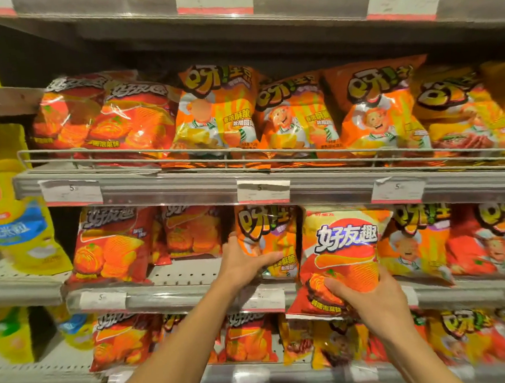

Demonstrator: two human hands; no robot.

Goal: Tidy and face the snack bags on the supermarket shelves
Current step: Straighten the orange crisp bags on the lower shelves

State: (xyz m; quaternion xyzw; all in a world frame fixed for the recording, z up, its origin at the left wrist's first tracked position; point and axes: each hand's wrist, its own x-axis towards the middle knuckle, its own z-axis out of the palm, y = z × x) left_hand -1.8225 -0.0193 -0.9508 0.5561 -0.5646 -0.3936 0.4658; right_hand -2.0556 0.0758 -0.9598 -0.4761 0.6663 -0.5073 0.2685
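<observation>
My right hand (368,299) grips the lower part of a red and yellow chip bag (342,254) and holds it upright, out in front of the middle shelf (175,296). My left hand (243,265) grips the lower left side of an orange snack bag (267,237) with a cartoon chef, which stands on that same shelf just left of the red bag. Red chip bags (110,245) stand further left on this shelf, with a bare gap of shelf between them and my left hand.
The upper shelf (186,189) holds red bags (107,117) on the left and orange chef bags (297,115) to the right behind a wire rail. More orange bags (417,241) stand at the right. Yellow bags (16,221) fill the bay at far left. A lower shelf holds mixed bags (250,338).
</observation>
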